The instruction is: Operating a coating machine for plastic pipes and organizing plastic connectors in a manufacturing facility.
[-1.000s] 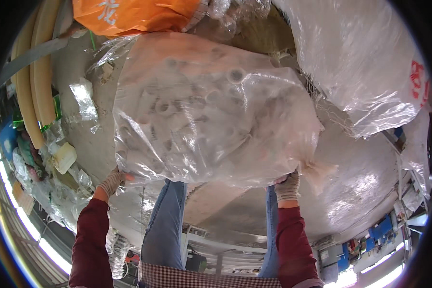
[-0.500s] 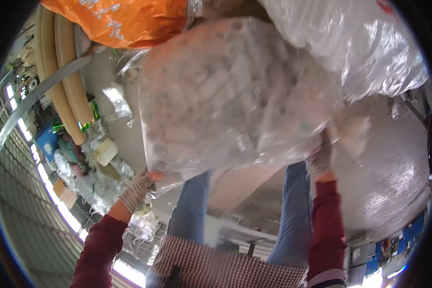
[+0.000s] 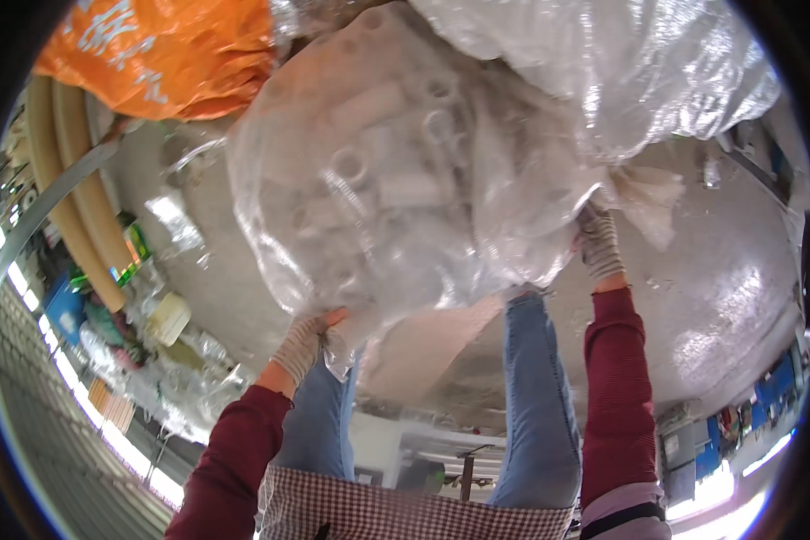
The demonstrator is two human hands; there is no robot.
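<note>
A large, bulging clear plastic bag (image 3: 396,193) is filled with short, pale hollow tubes. It hangs or rests in front of my legs, and I cannot tell whether its far side touches the floor. My left hand (image 3: 306,344), in a striped grey-white glove with bare fingertips, grips the near left corner, where the film bunches below the fingers. Gloved the same way, my right hand (image 3: 600,243) is closed on the bag's right end, beside a loose flap of film (image 3: 648,200). Its fingers are partly hidden by the plastic.
An orange bag (image 3: 175,63) lies at the far left, and a big clear plastic sack (image 3: 666,81) at the far right. Long tan tubes (image 3: 81,198) stand left behind a curved metal bar (image 3: 49,198). Plastic scraps (image 3: 175,223) litter the concrete floor (image 3: 702,297).
My left hand has drawn inward to the right, gathering the bag's near left corner. The bag has changed shape, and its tubes look sharper. The whole view has shifted somewhat.
</note>
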